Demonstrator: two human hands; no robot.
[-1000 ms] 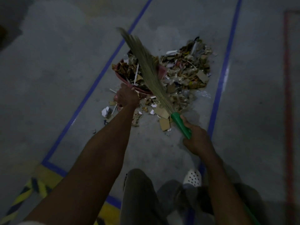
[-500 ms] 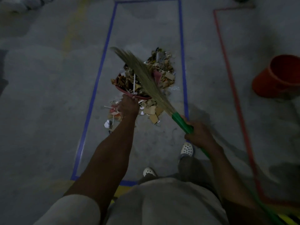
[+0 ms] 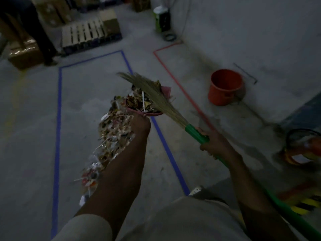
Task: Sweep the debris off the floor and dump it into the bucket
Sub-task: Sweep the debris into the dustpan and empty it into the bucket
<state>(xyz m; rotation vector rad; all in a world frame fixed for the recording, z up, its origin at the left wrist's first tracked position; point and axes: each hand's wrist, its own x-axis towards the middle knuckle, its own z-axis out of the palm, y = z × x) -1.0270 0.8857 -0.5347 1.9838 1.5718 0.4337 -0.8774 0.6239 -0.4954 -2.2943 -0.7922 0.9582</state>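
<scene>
Dustpan (image 3: 147, 113): one, pink, heaped with scraps, held to the near left of the bucket (image 3: 225, 87) and well apart from it. It appears raised off the floor (image 3: 31, 136), presumably for carrying.

Hands: two, both occupied.
- Left hand (image 3: 140, 125): fingers curled round the dustpan's near end so the load sits level.
- Right hand (image 3: 214, 142): closed round the broom's green handle, just behind the bristles.

Broom (image 3: 157, 94): one, with straw bristles laid across the heaped load, probably to pin loose scraps against spilling.

Bucket: one, orange, upright, mouth open, standing on the floor beside the wall (image 3: 243, 32). Its contents cannot be made out.

Floor debris (image 3: 112, 136): one long scatter of paper and card scraps, too many to count. It lies farther left of the bucket than the dustpan, inside blue tape (image 3: 58, 119).

Red tape (image 3: 173, 73): one line, between dustpan and bucket.
</scene>
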